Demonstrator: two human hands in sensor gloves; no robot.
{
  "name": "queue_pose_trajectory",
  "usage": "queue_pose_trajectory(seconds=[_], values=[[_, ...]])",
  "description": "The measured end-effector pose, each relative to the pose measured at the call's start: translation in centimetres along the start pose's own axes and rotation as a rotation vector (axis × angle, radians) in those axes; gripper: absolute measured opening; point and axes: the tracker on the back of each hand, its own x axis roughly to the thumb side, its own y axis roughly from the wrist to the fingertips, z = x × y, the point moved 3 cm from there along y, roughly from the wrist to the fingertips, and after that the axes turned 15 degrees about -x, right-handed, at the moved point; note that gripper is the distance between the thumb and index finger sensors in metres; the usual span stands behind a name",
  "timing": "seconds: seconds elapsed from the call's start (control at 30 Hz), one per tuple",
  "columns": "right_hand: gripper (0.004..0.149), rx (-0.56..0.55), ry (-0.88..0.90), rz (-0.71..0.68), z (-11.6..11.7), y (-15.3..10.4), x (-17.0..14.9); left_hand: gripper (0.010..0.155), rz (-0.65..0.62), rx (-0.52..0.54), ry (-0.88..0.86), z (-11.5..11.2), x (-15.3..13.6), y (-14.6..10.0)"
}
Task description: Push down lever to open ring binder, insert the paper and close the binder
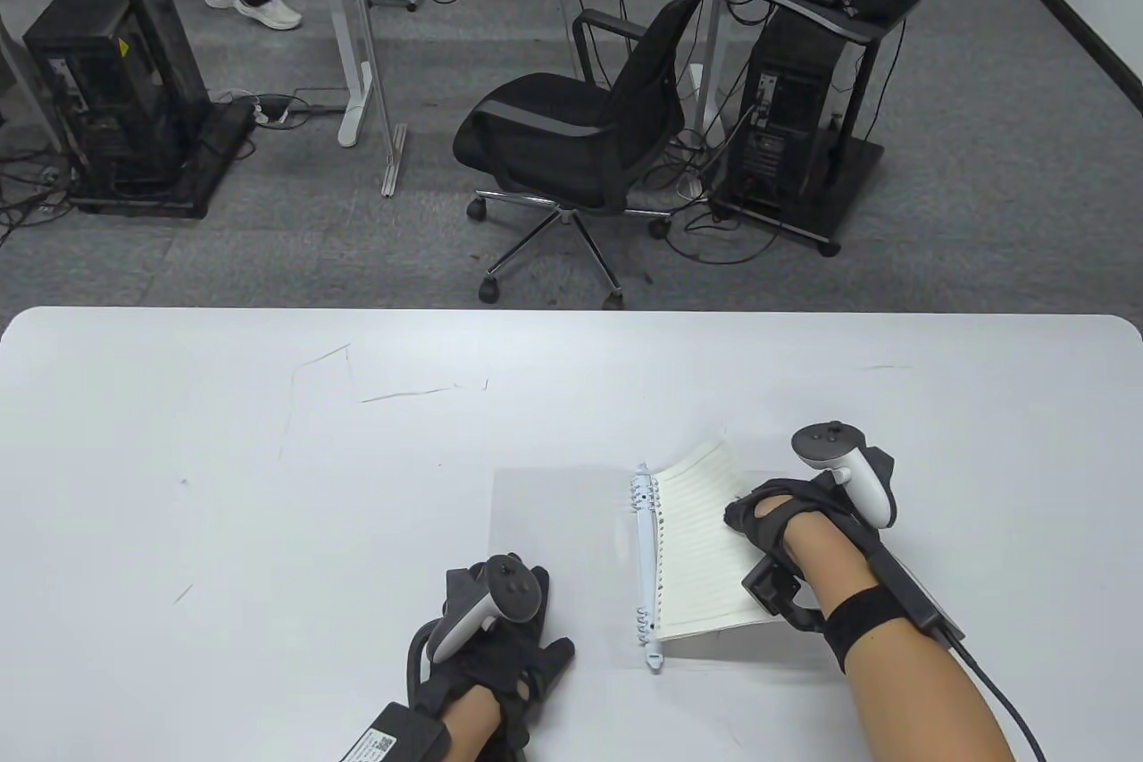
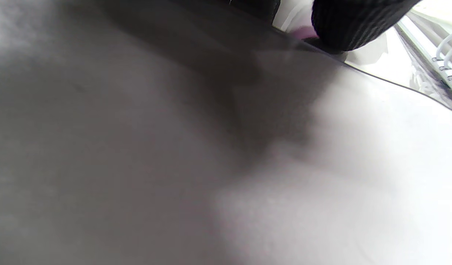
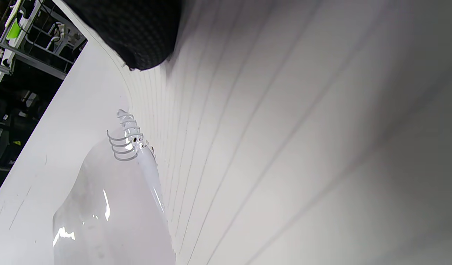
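white table and what lay on it

a broad white rounded-corner table carried faint dark scratch marks toward its far left. an open ring binder with clear plastic covers and a white ring spine lay flat near the front edge, right of centre. a sheet of lined white paper lay on its right half, its far edge curling upward. the left gloved hand rested on the tabletop beside the left cover.
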Motion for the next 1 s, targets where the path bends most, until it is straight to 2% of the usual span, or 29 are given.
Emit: queue_pose_trajectory(seconds=[0.43,1.0], values=[[0.048,-0.056,-0.099,-0.052,-0.07,-0.21,0.68,0.081,0.000,-0.001,-0.001,0.02,0.00,0.00],[0.049,-0.009,-0.064,-0.037,-0.15,-0.52,0.72,0.080,0.000,-0.003,-0.004,0.04,-0.02,-0.04]])
